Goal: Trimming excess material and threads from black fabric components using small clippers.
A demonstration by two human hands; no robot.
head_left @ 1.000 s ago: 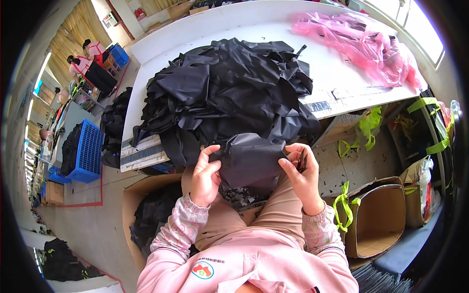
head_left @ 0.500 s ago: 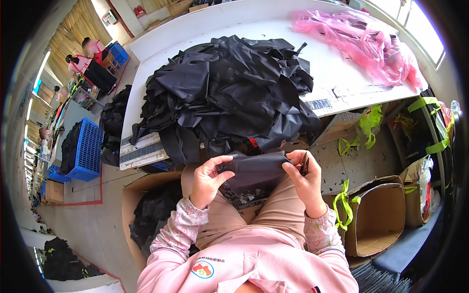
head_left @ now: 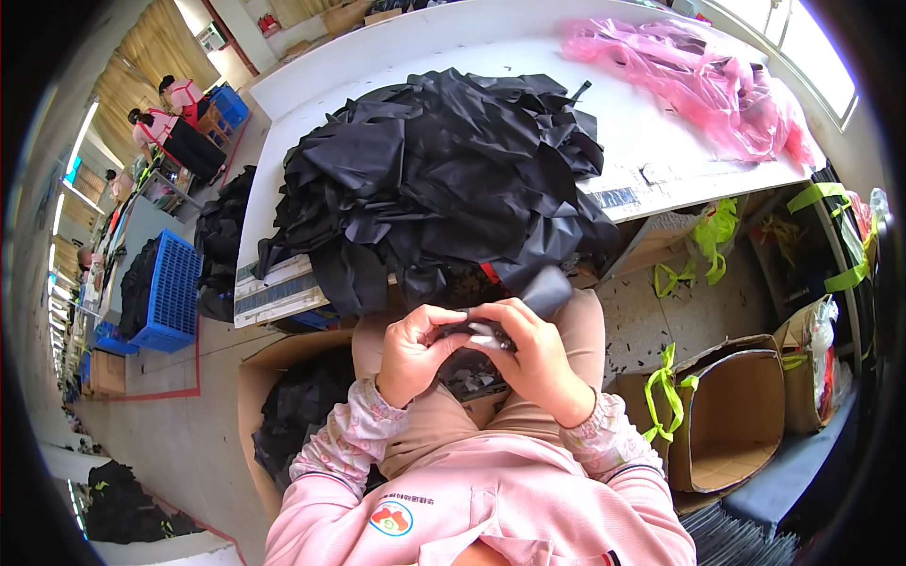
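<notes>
To your far left, a blue plastic lattice crate [head_left: 170,302] holds dark material, and nearer you a brown cardboard box [head_left: 249,391] is filled with crumpled black sheeting [head_left: 297,406]. Your left hand [head_left: 413,357] comes up above your lap, its forearm slanting inward, wrist bent, thumb and forefinger pinched together on a black sheet-like piece of material [head_left: 547,291]. Ahead of both hands, a heaped pile of black, smooth-faced cut pieces [head_left: 434,179] covers much of the white worktop [head_left: 618,118] and spills over its near edge. Your piece lies between your hands, bunched small and dark at the fingertips, with a smooth, greyish, blurred flap standing out beyond your right hand [head_left: 533,354]. That hand meets the left closely, back upward, fingers curled over and closed around a small pale shiny object [head_left: 487,332], too blurred to identify; you cannot tell whether it pinches the piece too. Farther right, translucent pink plastic [head_left: 698,85] lies on the worktop, and an open cardboard carton [head_left: 741,406] stands beside you.
</notes>
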